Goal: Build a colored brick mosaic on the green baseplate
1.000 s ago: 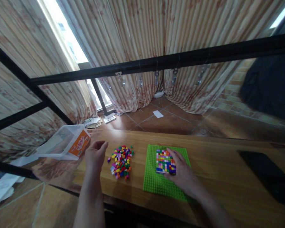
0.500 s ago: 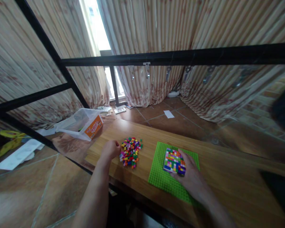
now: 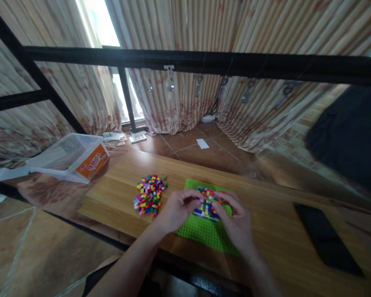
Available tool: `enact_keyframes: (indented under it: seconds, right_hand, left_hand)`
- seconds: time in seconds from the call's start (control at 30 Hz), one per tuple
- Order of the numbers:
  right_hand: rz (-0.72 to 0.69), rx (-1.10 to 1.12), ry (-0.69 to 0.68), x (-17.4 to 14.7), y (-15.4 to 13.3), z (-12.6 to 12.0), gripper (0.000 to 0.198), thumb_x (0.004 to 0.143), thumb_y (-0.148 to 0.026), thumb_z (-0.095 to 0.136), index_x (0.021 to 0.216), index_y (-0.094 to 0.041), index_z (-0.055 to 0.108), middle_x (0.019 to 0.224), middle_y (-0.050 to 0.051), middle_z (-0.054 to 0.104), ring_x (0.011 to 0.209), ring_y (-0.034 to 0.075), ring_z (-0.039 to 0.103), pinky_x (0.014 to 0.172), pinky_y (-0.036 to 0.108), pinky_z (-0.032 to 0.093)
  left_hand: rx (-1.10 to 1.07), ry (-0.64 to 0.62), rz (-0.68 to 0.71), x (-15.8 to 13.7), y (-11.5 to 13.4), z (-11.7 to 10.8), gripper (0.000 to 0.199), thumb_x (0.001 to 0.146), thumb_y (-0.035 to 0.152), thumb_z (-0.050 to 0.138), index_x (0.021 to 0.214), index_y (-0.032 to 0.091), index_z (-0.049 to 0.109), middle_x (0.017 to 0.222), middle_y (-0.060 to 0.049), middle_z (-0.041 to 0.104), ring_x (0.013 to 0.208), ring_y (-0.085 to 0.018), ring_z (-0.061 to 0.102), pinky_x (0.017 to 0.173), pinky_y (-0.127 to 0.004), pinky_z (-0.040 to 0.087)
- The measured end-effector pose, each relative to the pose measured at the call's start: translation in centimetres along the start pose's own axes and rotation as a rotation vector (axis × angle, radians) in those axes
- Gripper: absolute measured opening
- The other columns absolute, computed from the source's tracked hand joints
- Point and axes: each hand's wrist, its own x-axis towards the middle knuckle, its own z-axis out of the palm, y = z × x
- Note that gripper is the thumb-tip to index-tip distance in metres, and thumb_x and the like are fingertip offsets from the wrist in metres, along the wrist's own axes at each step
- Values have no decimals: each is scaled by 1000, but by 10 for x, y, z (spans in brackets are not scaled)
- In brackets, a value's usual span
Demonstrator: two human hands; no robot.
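A flat block of many-coloured building bricks (image 3: 207, 208) lies on a green studded baseplate (image 3: 200, 231) on the wooden table. My left hand (image 3: 181, 208) is over the block's left side, thumb and forefinger pinched on what looks like a small building brick, mostly hidden by the fingertips. At the block's right side, my right hand (image 3: 236, 216) curls its thumb and fingers around the edge and steadies it. Left of the baseplate is a heap of loose small bricks (image 3: 150, 194) in mixed colours.
A clear plastic box (image 3: 64, 165) with an orange label stands beyond the table's left end. On the table's right lies a dark flat panel (image 3: 327, 239). A black metal rail (image 3: 185, 60) runs across ahead, before striped curtains. Papers lie on the tiled floor.
My left hand has moved right, from the brick heap to the brick block. My right hand stays at the block, its thumb now nearer the top. The view has shifted right.
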Motion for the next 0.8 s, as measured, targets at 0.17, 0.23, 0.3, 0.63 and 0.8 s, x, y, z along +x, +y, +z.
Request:
enact_keyframes:
  seconds: [0.17, 0.23, 0.3, 0.63, 0.8]
  right_hand:
    - [-20, 27, -51, -6, -3, 1, 21, 84, -36, 70, 103, -29, 72, 108, 5, 66, 104, 21, 63, 94, 40, 50]
    - [-24, 28, -48, -6, -4, 2, 21, 83, -35, 71, 102, -28, 73, 106, 5, 66, 102, 21, 63, 94, 39, 50]
    - [-24, 41, -37, -6, -4, 2, 18, 83, -35, 71, 99, -28, 73, 103, 4, 66, 99, 20, 64, 92, 39, 51]
    - [-6, 68, -22, -5, 0, 1, 10, 84, -35, 70, 90, -29, 75, 97, 3, 68, 94, 19, 64, 86, 35, 52]
    - [44, 107, -14, -7, 1, 1, 7, 83, -33, 71, 85, -29, 77, 96, 2, 68, 93, 18, 64, 85, 33, 52]
  left_hand:
    - [-10, -46, 49, 3, 0, 17, 15, 85, 22, 62, 97, 16, 68, 91, -5, 72, 85, -15, 65, 79, -26, 51]
    - [-6, -52, 69, 4, 1, 17, 15, 85, 20, 62, 98, 16, 68, 96, -6, 72, 87, -15, 66, 81, -26, 51]
    - [3, -56, 91, 6, 1, 17, 13, 85, 18, 62, 96, 16, 68, 96, -6, 72, 87, -15, 66, 81, -26, 51]
    - [93, -75, 113, 10, -9, 11, 11, 83, 22, 66, 87, 15, 73, 81, -3, 70, 77, -14, 63, 73, -23, 48]
    - [100, -101, 122, 10, -7, 8, 12, 84, 24, 67, 85, 14, 74, 79, -3, 71, 74, -13, 63, 70, -22, 47]
